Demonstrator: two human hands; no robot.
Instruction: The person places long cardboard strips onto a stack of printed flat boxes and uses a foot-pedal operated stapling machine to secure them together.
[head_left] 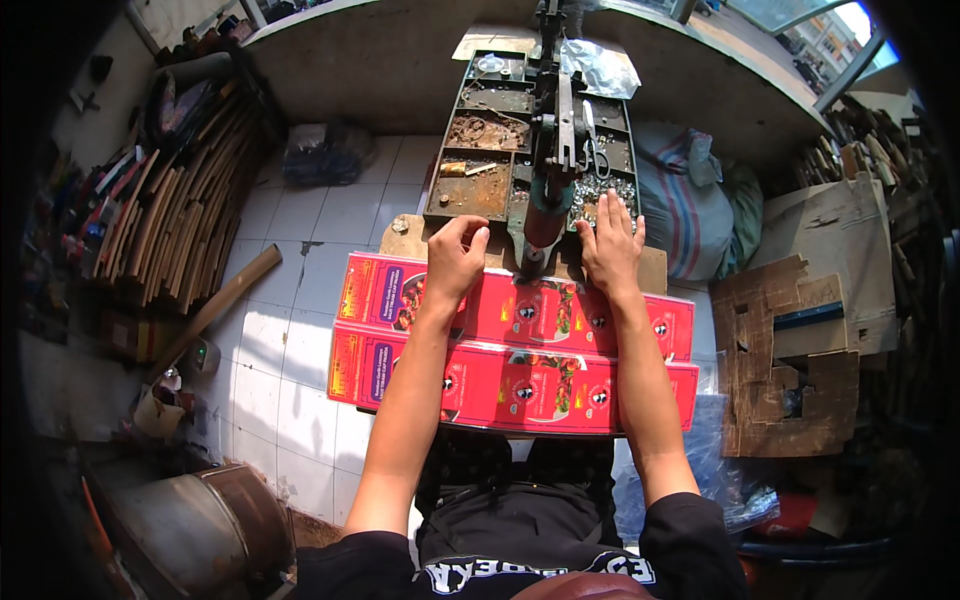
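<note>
My left hand (pixel 458 257) is closed, its fingers curled toward the thumb by the near left corner of a compartmented metal tray (pixel 432 200). Whatever it pinches, if anything, is hidden. My right hand (pixel 612 250) lies open, fingertips at a compartment of small shiny metal pieces (pixel 592 192). Between the hands stands a dark upright metal press (pixel 545 215) with a cylindrical lower part. Two rows of red printed cardboard sheets (pixel 520 385) lie under my forearms, in front of the press. A pair of scissors (pixel 595 145) rests on the tray's right side.
The press stands on a wooden board (pixel 652 268). Stacked cardboard (pixel 205 200) leans at the left, with a long cardboard strip (pixel 225 305) on the tiled floor. At right are a striped sack (pixel 675 215) and brown cardboard pieces (pixel 790 380). A metal drum (pixel 190 525) stands lower left.
</note>
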